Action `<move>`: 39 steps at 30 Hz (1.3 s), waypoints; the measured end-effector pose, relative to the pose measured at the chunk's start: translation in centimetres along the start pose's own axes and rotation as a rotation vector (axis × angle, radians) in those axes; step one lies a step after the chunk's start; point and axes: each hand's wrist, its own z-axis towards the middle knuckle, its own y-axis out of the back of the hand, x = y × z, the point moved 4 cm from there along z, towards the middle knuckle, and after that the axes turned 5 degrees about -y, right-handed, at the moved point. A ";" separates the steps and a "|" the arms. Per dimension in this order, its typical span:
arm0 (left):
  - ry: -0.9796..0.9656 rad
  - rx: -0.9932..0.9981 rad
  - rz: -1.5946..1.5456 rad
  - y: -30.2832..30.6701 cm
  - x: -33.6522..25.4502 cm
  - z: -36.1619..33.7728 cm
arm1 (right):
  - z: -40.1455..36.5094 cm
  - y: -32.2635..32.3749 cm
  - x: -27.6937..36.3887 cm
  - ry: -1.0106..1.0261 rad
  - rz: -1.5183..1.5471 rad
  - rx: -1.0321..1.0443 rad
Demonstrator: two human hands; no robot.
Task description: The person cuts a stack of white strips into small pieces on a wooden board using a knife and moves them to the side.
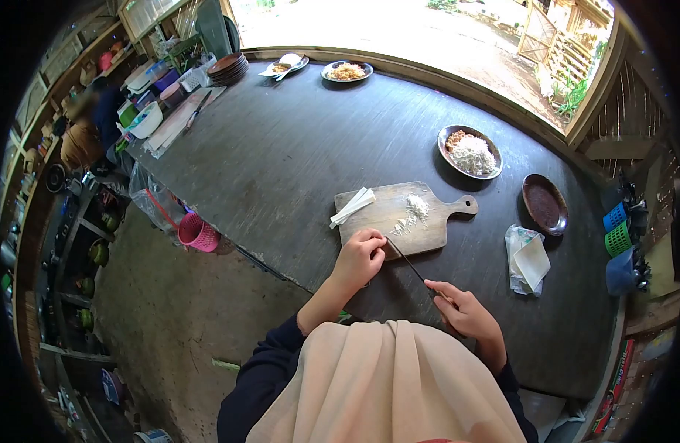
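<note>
My right hand [465,314] grips the handle of a knife [408,262], whose thin dark blade slants up and left over the near edge of a wooden cutting board [436,225]. The fingers of my left hand [360,258] are curled together and pinch at the blade's tip. Long white strips [352,207] lie stacked at the board's left end. Finely cut white bits [415,207] form a small heap to their right, with short pieces [402,224] scattered below it. The board's handle points right.
Beyond the board stands a plate [470,151] heaped with white shreds and reddish food. Right of it are an empty brown oval dish [544,204] and a white slab on plastic wrap [530,260]. Plates of food [347,71] and stacked brown plates [227,68] stand far back. A person [92,125] is at left.
</note>
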 end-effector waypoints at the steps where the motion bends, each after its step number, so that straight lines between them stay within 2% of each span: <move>1: 0.006 -0.007 -0.015 0.0 0.0 0.0 | 0.1 -0.1 -0.2 0.006 0.005 0.001; 5: -0.006 -0.010 0.005 0.1 0.0 0.0 | 0.8 -1.1 -0.7 0.041 -0.028 -0.036; 7: 0.001 0.001 -0.005 0.0 0.0 0.0 | 1.0 -1.4 -0.8 0.140 -0.097 -0.087; 11: -0.017 -0.008 0.041 -0.1 -0.3 -0.2 | 0.1 0.0 0.3 0.064 -0.102 -0.037; 13: -0.019 -0.015 0.041 0.0 -0.6 -0.1 | -0.4 1.0 -0.3 -0.088 0.034 0.056; 23: -0.008 -0.014 0.043 0.0 -0.3 -0.1 | -0.2 0.3 -0.1 -0.022 0.020 0.012; 25: -0.007 -0.011 0.040 -0.1 -0.2 -0.1 | -0.2 0.4 0.0 0.040 -0.015 0.003; 39: 0.009 -0.009 0.038 -0.1 -0.5 -0.1 | 0.8 0.0 -0.5 -0.060 0.122 0.090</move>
